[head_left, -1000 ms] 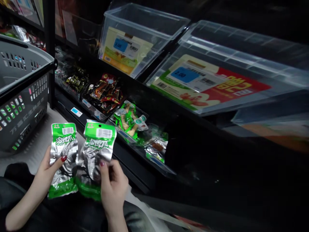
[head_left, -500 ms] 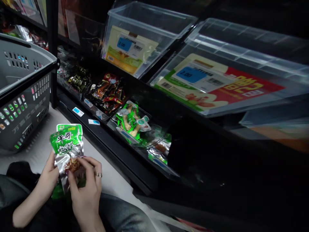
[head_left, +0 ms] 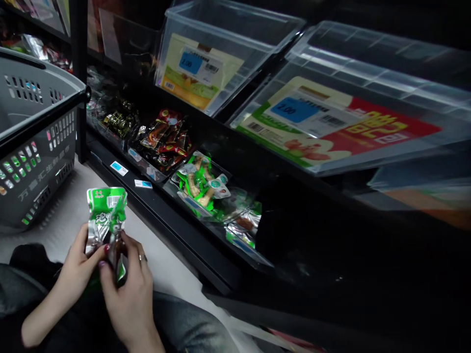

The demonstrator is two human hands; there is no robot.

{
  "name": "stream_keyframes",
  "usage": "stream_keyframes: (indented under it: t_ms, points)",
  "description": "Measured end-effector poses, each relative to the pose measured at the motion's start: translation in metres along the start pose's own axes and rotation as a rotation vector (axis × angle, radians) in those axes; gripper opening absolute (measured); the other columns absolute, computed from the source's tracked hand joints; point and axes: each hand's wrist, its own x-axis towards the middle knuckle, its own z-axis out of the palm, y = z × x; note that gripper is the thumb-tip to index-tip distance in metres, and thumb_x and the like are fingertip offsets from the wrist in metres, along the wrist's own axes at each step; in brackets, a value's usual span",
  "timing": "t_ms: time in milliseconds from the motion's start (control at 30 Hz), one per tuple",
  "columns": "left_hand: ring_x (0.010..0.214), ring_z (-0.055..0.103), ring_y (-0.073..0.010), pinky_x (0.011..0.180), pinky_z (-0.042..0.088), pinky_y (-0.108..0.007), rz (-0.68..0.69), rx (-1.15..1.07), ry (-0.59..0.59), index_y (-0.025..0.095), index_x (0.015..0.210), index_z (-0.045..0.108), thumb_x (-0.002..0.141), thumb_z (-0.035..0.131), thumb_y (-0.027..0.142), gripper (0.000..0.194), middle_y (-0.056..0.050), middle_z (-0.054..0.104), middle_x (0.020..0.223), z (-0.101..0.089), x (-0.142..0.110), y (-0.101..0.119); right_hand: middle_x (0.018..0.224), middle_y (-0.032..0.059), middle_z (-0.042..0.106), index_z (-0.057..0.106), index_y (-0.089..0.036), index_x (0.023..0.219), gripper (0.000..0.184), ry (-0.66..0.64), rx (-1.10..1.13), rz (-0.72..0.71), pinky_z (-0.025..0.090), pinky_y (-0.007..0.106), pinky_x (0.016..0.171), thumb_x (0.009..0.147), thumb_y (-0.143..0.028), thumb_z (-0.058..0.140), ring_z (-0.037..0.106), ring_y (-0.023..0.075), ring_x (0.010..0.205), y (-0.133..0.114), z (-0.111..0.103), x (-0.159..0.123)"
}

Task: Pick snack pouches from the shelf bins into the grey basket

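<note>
Both my hands hold green and silver snack packets (head_left: 105, 220) low at the left, above my lap. My left hand (head_left: 79, 262) grips them from the left side, thumb on the foil. My right hand (head_left: 127, 289) pinches them from below, one packet turned edge-on between its fingers. The packets overlap, so I cannot tell how many there are. On the low black shelf (head_left: 172, 220) to the right lie more green packets (head_left: 200, 184) in a clear tray.
A grey shopping basket (head_left: 33, 142) stands at the left on the pale floor. Red and dark snack packets (head_left: 164, 139) fill trays further along the shelf. Above are clear plastic bins (head_left: 228, 44) with blue price labels; a larger bin (head_left: 353, 98) is at the right.
A second ago I held two packets side by side, backs up. My right hand has since moved left and brought them together into one overlapping bunch, held closer to my left hand.
</note>
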Motion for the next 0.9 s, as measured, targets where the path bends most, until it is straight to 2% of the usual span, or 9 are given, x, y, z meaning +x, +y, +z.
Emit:
stream_keyframes:
  t_ms: [67, 133, 233, 300, 467, 533, 667, 767, 900]
  points:
    - [0.078, 0.06, -0.0167, 0.071, 0.046, -0.023, -0.013, 0.008, 0.035, 0.021, 0.097, 0.052, 0.068, 0.063, 0.025, 0.031, -0.001, 0.065, 0.086, 0.0, 0.001, 0.005, 0.106, 0.01, 0.06, 0.054, -0.018, 0.111, 0.034, 0.027, 0.136, 0.109, 0.041, 0.038, 0.087, 0.077, -0.025, 0.051, 0.054, 0.0237, 0.098, 0.004, -0.013, 0.006]
    - [0.078, 0.061, -0.0173, 0.07, 0.047, -0.024, -0.05, -0.059, 0.1, 0.021, 0.1, 0.051, 0.066, 0.065, 0.026, 0.037, -0.001, 0.065, 0.087, 0.001, 0.001, 0.009, 0.095, 0.0081, 0.065, 0.06, -0.016, 0.1, 0.027, 0.103, 0.328, 0.254, 0.044, 0.036, 0.082, 0.076, -0.026, 0.052, 0.059, 0.0226, 0.09, 0.01, -0.029, 0.014]
    - [0.082, 0.062, -0.019, 0.071, 0.048, -0.025, -0.137, -0.202, 0.177, 0.024, 0.112, 0.046, 0.06, 0.07, 0.026, 0.057, -0.002, 0.065, 0.094, 0.002, 0.0, 0.015, 0.092, 0.0063, 0.067, 0.059, -0.016, 0.1, 0.032, 0.202, 0.638, 0.427, 0.045, 0.036, 0.079, 0.07, -0.028, 0.06, 0.061, 0.0232, 0.085, 0.019, -0.048, 0.026]
    - [0.087, 0.062, -0.0195, 0.072, 0.048, -0.025, -0.196, -0.277, 0.177, 0.028, 0.118, 0.043, 0.056, 0.072, 0.024, 0.068, -0.001, 0.065, 0.102, 0.003, -0.001, 0.018, 0.095, 0.0055, 0.067, 0.057, -0.018, 0.103, 0.037, 0.227, 0.744, 0.454, 0.045, 0.036, 0.079, 0.068, -0.027, 0.063, 0.062, 0.0229, 0.085, 0.024, -0.052, 0.031]
    - [0.084, 0.064, -0.026, 0.076, 0.048, -0.032, -0.361, -0.344, 0.014, 0.014, 0.093, 0.063, 0.055, 0.072, 0.024, 0.041, -0.009, 0.072, 0.085, 0.005, -0.003, 0.019, 0.093, 0.0046, 0.067, 0.061, -0.018, 0.094, 0.028, 0.084, 0.664, 0.389, 0.043, 0.033, 0.081, 0.068, -0.027, 0.063, 0.06, 0.0212, 0.088, 0.033, -0.039, 0.031]
    - [0.084, 0.064, -0.0283, 0.079, 0.047, -0.036, -0.388, -0.396, -0.028, 0.011, 0.088, 0.066, 0.056, 0.072, 0.023, 0.035, -0.01, 0.072, 0.082, 0.006, -0.004, 0.018, 0.088, 0.0035, 0.067, 0.062, -0.018, 0.091, 0.023, 0.034, 0.628, 0.362, 0.043, 0.032, 0.079, 0.07, -0.028, 0.061, 0.06, 0.0203, 0.086, 0.034, -0.03, 0.029]
    - [0.088, 0.064, -0.0271, 0.079, 0.048, -0.035, -0.443, -0.528, -0.074, 0.014, 0.098, 0.064, 0.061, 0.068, 0.021, 0.038, -0.01, 0.072, 0.09, 0.007, -0.004, 0.018, 0.086, 0.0025, 0.066, 0.061, -0.018, 0.092, 0.022, -0.06, 0.652, 0.333, 0.043, 0.031, 0.08, 0.073, -0.028, 0.057, 0.059, 0.0191, 0.084, 0.027, -0.017, 0.025]
    - [0.088, 0.064, -0.0255, 0.076, 0.049, -0.032, -0.469, -0.507, -0.093, 0.017, 0.105, 0.06, 0.063, 0.068, 0.02, 0.043, -0.009, 0.071, 0.095, 0.005, -0.005, 0.017, 0.092, 0.0028, 0.064, 0.06, -0.019, 0.098, 0.025, -0.128, 0.665, 0.358, 0.041, 0.032, 0.084, 0.078, -0.03, 0.049, 0.057, 0.0187, 0.089, 0.023, -0.011, 0.023]
    - [0.087, 0.064, -0.0256, 0.075, 0.049, -0.032, -0.445, -0.439, -0.106, 0.018, 0.111, 0.056, 0.061, 0.07, 0.021, 0.052, -0.008, 0.07, 0.096, 0.005, -0.005, 0.014, 0.096, 0.0038, 0.061, 0.062, -0.019, 0.093, 0.025, -0.065, 0.46, 0.333, 0.039, 0.032, 0.086, 0.079, -0.034, 0.047, 0.051, 0.0199, 0.098, 0.024, -0.011, 0.021]
